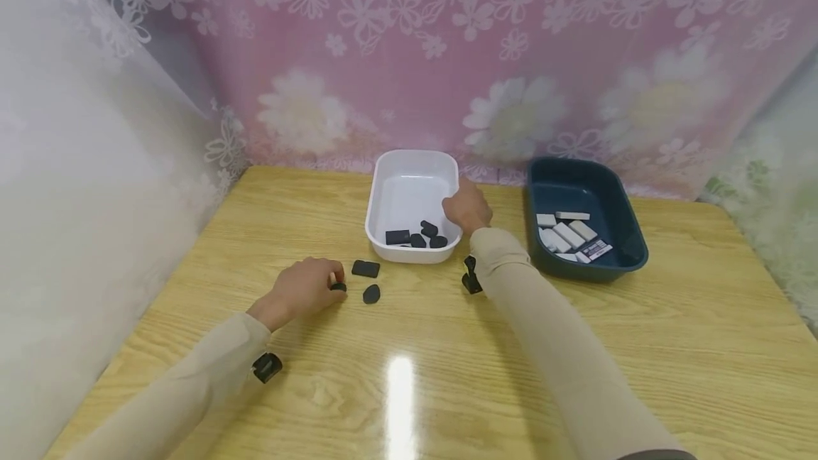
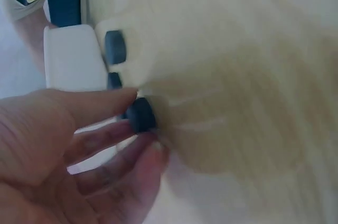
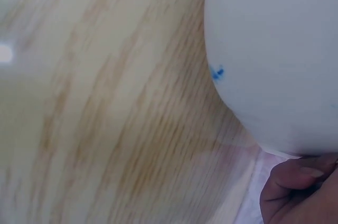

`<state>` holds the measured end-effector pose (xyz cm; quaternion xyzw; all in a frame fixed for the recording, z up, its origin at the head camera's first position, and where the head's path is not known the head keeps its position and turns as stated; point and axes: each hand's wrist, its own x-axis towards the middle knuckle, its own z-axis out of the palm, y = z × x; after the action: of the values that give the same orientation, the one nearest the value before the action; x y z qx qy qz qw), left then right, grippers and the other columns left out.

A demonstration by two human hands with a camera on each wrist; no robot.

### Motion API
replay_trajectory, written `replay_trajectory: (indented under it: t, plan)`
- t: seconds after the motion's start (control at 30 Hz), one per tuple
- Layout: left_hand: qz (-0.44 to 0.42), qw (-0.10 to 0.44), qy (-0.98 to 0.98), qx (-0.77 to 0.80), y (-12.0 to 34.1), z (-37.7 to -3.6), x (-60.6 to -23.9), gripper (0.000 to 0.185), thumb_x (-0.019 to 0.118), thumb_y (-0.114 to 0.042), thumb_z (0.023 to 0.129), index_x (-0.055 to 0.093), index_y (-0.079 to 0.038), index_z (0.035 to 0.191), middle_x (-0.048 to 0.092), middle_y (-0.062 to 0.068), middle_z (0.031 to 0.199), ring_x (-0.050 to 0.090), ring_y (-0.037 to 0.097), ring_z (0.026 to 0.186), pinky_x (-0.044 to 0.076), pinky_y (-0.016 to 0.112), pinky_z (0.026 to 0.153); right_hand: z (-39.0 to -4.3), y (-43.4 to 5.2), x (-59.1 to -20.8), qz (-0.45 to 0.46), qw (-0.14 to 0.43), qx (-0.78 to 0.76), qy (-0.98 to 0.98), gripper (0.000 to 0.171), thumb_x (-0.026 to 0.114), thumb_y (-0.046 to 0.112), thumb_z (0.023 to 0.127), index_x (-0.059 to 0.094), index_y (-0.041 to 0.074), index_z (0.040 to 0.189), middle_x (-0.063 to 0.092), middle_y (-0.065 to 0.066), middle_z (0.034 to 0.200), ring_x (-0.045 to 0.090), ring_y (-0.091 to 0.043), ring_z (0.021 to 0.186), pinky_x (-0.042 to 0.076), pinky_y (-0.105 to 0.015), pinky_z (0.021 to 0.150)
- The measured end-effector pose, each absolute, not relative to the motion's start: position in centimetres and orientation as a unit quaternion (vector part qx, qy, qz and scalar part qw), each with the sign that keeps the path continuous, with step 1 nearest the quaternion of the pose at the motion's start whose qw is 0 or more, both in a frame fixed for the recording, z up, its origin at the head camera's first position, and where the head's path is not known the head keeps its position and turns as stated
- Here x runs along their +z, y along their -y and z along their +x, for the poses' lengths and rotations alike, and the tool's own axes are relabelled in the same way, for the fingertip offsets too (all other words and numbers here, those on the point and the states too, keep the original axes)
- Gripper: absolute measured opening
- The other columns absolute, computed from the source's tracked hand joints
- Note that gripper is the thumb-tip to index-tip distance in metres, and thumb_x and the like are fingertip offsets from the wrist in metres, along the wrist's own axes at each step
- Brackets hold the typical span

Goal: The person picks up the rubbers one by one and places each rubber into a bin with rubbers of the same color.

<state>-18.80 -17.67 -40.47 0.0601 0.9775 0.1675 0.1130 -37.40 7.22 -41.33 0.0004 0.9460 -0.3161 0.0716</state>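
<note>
My left hand [image 1: 309,286] is low over the table on the left, its thumb and fingertips pinching a small black rounded block [image 2: 141,115]. Just right of it lie a black rectangular block [image 1: 366,269] and a black teardrop-shaped piece [image 1: 371,294]. My right hand [image 1: 469,206] grips the right rim of a white plastic basin [image 1: 409,162]. Several black pieces [image 1: 397,237] lie at the near end inside it. In the right wrist view, curled fingers of the right hand [image 3: 298,189] meet the edge of the basin's outer wall [image 3: 274,65].
A dark blue basin [image 1: 629,233] stands right of the white one, holding several white blocks [image 1: 565,236], one with a printed sleeve. Both basins stand on a wood-grain table [image 1: 332,382] near its back edge. Behind hangs a pink flowered curtain [image 1: 396,91].
</note>
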Motion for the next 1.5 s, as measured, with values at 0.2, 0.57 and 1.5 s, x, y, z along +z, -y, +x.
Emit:
replay_trajectory:
  t: [0.2, 0.57, 1.5]
  plan:
    - [0.055, 0.089, -0.976, 0.191, 17.8, -18.3, -41.2, 0.013, 0.074, -0.019, 0.083, 0.067, -0.011, 0.091, 0.059, -0.004, 0.068, 0.052, 0.012, 0.057, 0.042, 0.029, 0.054, -37.2, -7.0, -41.6, 0.003, 0.073, -0.310, -0.948, 0.050, 0.052, 0.019, 0.087, 0.043, 0.008, 0.135, 0.057, -0.016, 0.118, 0.057, -0.033, 0.103, 0.045, -0.049, 0.085]
    - [0.071, 0.066, -0.984, 0.152, 18.0, -19.4, -39.0, 0.013, 0.072, -0.022, 0.085, 0.068, -0.013, 0.093, 0.060, -0.003, 0.073, 0.054, 0.014, 0.059, 0.043, 0.031, 0.050, -37.3, -7.0, -41.4, 0.009, 0.066, -0.307, -0.949, 0.050, 0.053, 0.020, 0.087, 0.043, 0.008, 0.135, 0.058, -0.016, 0.118, 0.057, -0.033, 0.101, 0.046, -0.049, 0.084]
    - [0.201, 0.075, -0.966, 0.143, 14.5, -29.2, -35.7, 0.015, 0.070, -0.023, 0.088, 0.070, -0.016, 0.102, 0.061, -0.001, 0.079, 0.055, 0.017, 0.073, 0.045, 0.033, 0.065, -37.1, -6.7, -41.3, 0.025, 0.066, -0.299, -0.952, 0.053, 0.055, 0.020, 0.089, 0.041, 0.010, 0.139, 0.058, -0.014, 0.121, 0.059, -0.031, 0.102, 0.046, -0.049, 0.085]
